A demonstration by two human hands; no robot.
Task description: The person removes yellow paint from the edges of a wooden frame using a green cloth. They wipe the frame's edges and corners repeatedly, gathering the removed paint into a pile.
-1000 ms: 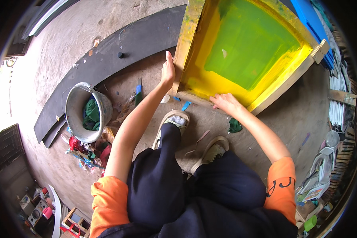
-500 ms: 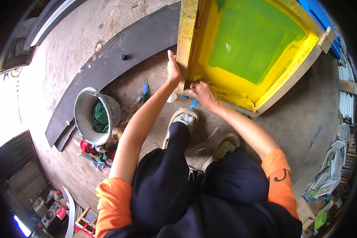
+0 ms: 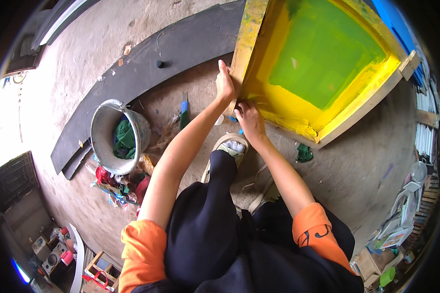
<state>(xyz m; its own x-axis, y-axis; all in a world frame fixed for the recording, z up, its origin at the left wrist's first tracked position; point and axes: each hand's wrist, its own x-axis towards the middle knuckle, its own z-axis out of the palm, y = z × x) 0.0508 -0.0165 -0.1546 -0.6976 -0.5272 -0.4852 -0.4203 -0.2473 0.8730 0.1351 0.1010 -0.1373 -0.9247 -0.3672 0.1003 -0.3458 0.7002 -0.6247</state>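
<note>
A wooden-framed printing screen [image 3: 371,103] stands before me, its green mesh bordered by thick yellow ink. My left hand [image 3: 225,87] lies against the outer left rail, fingers stretched upward along the wood. At the lower left corner my right hand [image 3: 251,119] has its fingers curled over the bottom rail, gripping it; the fingertips are partly hidden inside the frame. Just below the corner a small white lid-like disc [image 3: 219,119] lies on the floor.
A grey bucket [image 3: 144,134] holding green cloth [image 3: 125,138] stands at left beside scraps and rags [image 3: 117,183]. A long black board [image 3: 132,73] curves behind it. A blue-handled scraper [image 3: 184,108] and a dark green rag [image 3: 304,153] lie on the floor. Stacked panels [image 3: 424,132] line the right side.
The view has shifted, so the frame appears farther right. My right hand has turned more upright at the corner. The dark green rag by the frame's lower edge shows more fully.
</note>
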